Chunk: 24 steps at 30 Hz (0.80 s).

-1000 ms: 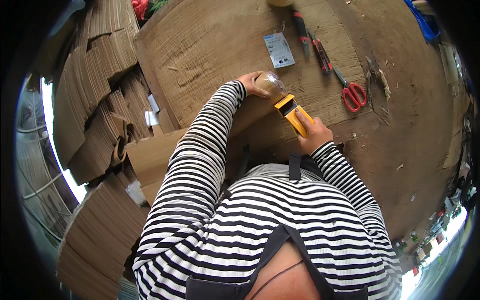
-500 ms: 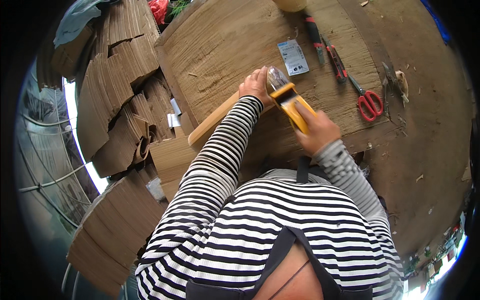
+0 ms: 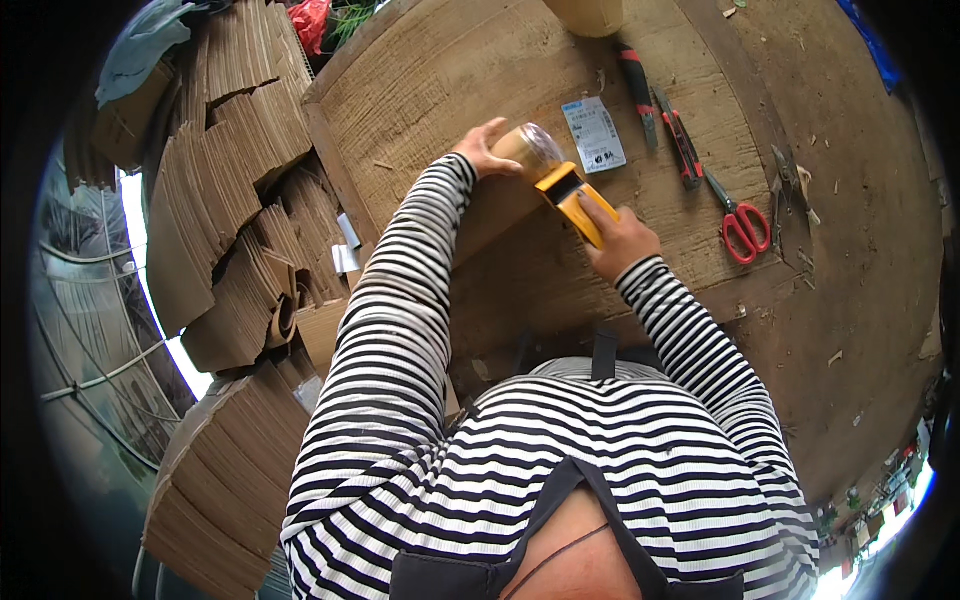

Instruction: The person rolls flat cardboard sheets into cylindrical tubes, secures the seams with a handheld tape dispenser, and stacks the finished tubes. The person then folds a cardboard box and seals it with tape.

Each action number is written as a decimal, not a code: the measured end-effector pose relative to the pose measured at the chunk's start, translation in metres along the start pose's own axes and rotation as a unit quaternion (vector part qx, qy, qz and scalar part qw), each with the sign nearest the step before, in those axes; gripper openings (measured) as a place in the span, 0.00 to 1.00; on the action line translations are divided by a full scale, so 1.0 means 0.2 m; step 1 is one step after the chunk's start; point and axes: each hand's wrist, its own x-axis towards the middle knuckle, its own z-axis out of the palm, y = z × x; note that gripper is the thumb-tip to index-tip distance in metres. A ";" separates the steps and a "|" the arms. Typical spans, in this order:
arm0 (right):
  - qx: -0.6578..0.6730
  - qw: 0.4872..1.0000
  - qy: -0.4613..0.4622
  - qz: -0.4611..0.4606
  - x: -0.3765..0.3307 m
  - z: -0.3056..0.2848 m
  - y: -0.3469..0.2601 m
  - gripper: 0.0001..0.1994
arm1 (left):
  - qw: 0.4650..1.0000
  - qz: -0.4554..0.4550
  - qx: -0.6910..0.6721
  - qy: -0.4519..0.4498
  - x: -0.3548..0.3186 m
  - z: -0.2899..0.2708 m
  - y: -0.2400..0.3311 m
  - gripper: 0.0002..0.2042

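The left hand is positioned at the left side of a brown cardboard piece, its thumb and fingers set wide apart with the thumb against the cardboard; whether it grips firmly cannot be told. The right hand is closed around a yellow tape dispenser, index finger extended along the body. The dispenser's head stands at the right end of the cardboard piece, beside the clear tape covering that end. The cardboard piece is located between the two hands, over the wooden work table. To the right of the cardboard, on the table, are a white printed label, a knife with a red and black handle, a red and black box cutter and red-handled scissors. The scissors' blades point toward the box cutter. Stacked corrugated cardboard occupies the area left of the table.
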 end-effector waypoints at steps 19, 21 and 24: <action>-0.017 1.000 0.003 -0.013 0.07 -0.05 -0.07 0.37 | 0.958 -0.093 0.246 0.116 -0.10 -0.09 0.32 0.55; -0.025 1.000 -0.010 -0.010 0.22 -0.01 -0.09 0.36 | 0.969 -0.084 0.224 0.061 0.00 -0.20 0.26 0.55; -0.044 0.998 -0.048 0.012 0.38 0.00 -0.18 0.35 | 0.989 -0.048 0.142 -0.004 0.13 -0.32 0.12 0.56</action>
